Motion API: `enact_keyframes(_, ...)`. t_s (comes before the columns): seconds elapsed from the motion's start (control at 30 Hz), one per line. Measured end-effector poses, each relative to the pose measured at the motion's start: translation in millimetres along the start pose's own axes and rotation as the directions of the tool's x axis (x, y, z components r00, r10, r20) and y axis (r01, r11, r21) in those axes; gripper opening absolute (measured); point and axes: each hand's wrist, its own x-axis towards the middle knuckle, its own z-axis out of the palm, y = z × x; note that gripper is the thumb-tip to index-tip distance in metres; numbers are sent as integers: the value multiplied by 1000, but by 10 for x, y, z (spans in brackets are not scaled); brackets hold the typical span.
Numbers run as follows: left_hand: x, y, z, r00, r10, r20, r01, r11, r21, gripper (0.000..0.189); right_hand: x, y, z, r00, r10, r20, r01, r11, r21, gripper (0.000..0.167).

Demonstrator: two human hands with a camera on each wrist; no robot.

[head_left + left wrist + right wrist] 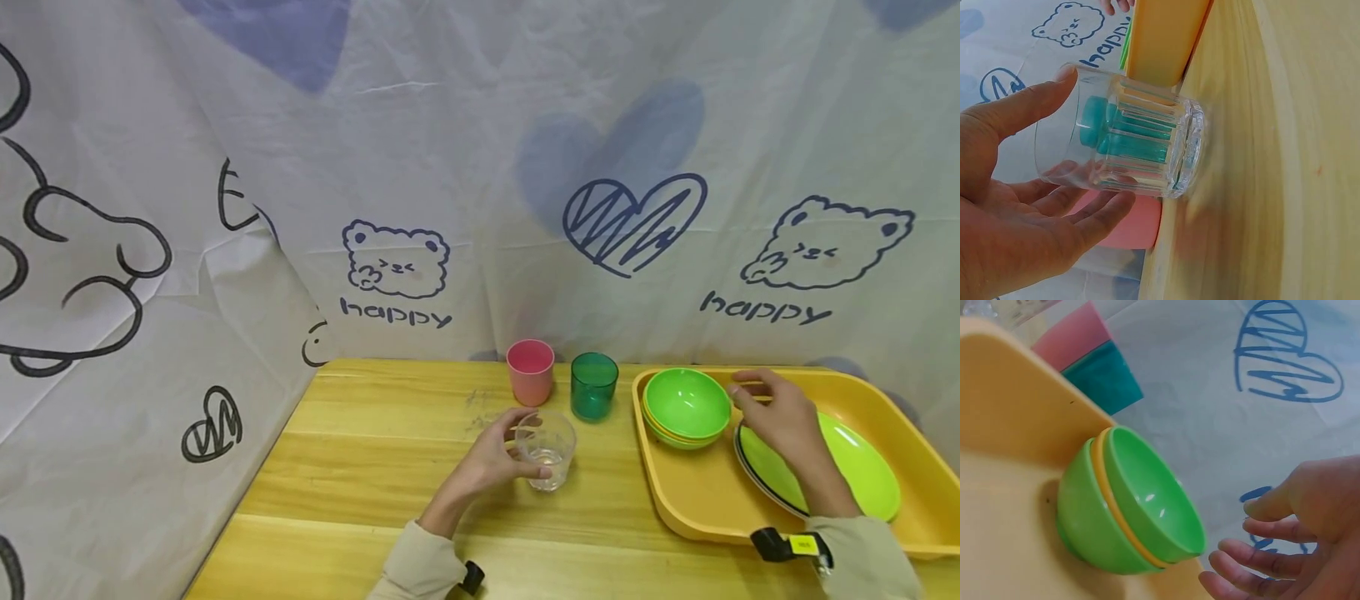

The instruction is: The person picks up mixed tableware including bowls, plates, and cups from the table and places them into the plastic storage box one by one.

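Note:
A clear drinking glass (553, 437) stands upright on the wooden table. My left hand (491, 457) reaches round it from the left, thumb on the near side and fingers behind, as the left wrist view shows through the glass wall (1141, 140). Just right of a stack of bowls (686, 404), my right hand (783, 421) hovers with loosely bent fingers and nothing in them. In the right wrist view a small gap separates those fingers from the green and yellow bowls (1147, 500). The bowls sit at the left end of a yellow tray (705, 504).
Behind the glass stand a pink cup (531, 375) and a green see-through cup (593, 387). Stacked plates (862, 467), the top one lime green, lie in the tray beneath my right forearm. A printed cloth (480, 167) hangs along the table's back edge.

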Motion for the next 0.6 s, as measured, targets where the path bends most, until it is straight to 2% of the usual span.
enact_keyframes(0.2, -9, 70, -61, 1000, 2, -1, -2, 1000, -13, 79, -60, -67, -22, 998, -55, -4, 55, 998, -15, 43)
enact_keyframes(0.43, -29, 142, -123, 1000, 10, -25, -12, 999, -45, 79, -164, -183, 16, 989, -149, -13, 149, 988, 36, 42)
enact_keyframes(0.6, -29, 180, -147, 996, 64, -56, -68, 995, -75, 83, -223, -275, 33, 985, -169, -16, 170, 982, 84, 43)
